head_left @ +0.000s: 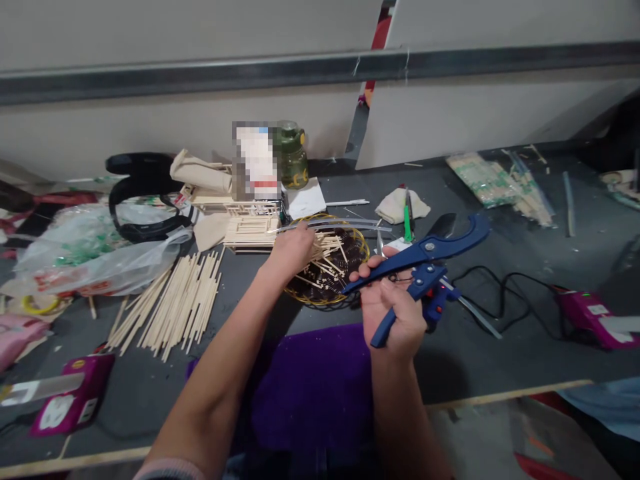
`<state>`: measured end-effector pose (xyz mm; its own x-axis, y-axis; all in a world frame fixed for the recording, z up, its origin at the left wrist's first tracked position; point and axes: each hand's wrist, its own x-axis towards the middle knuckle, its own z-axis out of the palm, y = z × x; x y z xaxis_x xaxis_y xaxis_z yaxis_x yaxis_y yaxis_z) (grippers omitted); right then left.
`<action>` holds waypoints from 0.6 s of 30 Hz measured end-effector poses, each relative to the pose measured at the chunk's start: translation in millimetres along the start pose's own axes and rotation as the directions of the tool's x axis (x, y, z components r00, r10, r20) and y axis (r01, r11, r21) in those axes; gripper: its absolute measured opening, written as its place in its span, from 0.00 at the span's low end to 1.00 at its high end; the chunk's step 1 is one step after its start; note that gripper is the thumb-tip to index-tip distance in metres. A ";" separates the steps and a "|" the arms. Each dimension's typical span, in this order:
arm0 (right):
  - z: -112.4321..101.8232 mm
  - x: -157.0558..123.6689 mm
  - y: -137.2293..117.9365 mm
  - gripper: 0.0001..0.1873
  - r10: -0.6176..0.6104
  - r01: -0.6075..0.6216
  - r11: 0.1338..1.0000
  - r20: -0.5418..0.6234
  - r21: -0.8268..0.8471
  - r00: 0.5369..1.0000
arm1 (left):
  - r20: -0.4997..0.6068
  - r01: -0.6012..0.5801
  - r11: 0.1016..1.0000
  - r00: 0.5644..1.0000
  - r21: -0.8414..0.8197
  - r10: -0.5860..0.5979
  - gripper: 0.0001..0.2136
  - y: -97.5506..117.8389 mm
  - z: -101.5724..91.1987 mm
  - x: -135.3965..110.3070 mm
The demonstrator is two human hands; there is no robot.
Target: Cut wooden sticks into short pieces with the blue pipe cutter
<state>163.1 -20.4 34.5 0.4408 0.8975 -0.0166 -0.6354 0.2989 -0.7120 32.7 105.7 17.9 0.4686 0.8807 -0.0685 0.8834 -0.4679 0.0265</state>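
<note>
My right hand (395, 320) is wrapped round the handles of a blue pipe cutter (430, 248). The cutter's handles are spread and its dark blade points away to the upper right. My left hand (295, 252) reaches over the left rim of a dark woven basket (364, 248) with a yellow edge. Its fingers are curled, and whatever they pinch is hidden. Short cut wooden sticks (327, 257) lie loose in the basket beside that hand. Translucent glue sticks (350, 225) lie across the basket's far side, close to the left fingertips.
Long wooden sticks (175, 310) lie at the left, near a plastic bag (110, 267). Behind stand a stick-built model (253, 230) and a green bottle (293, 157). A blue glue gun (437, 303), green-handled knife (407, 223), cables and purple boxes (595, 319) occupy the right.
</note>
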 end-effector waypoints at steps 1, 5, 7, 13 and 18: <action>0.5 0.0 0.0 0.18 0.003 -0.003 1.000 -0.007 -0.015 1.000 | -0.002 0.002 1.000 1.000 0.006 -0.002 0.12 -2.5 -0.5 -0.3; 2.5 -0.6 0.1 0.17 -0.001 0.000 0.999 -0.022 -0.045 1.000 | -0.024 -0.018 1.000 1.000 0.002 0.018 0.12 -4.2 -1.0 -5.2; 3.0 -1.0 0.5 0.17 -0.002 0.001 0.999 -0.021 -0.039 1.000 | -0.047 -0.039 0.999 0.998 -0.002 0.039 0.11 -1.3 -0.7 -9.1; 3.1 -1.4 2.9 0.17 0.008 -0.009 0.999 -0.011 -0.048 1.000 | -0.079 -0.165 0.985 0.984 -0.044 0.161 0.12 17.4 4.6 -7.1; 3.3 -1.4 4.1 0.16 0.005 -0.006 1.000 -0.021 -0.028 1.000 | 0.018 -0.188 0.981 0.982 -0.039 0.189 0.13 26.0 9.1 4.1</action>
<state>157.8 -19.3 33.9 0.4505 0.8921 -0.0348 -0.6200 0.2846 -0.7312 57.5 96.5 9.2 0.6268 0.7750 -0.0807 0.7791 -0.6220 0.0779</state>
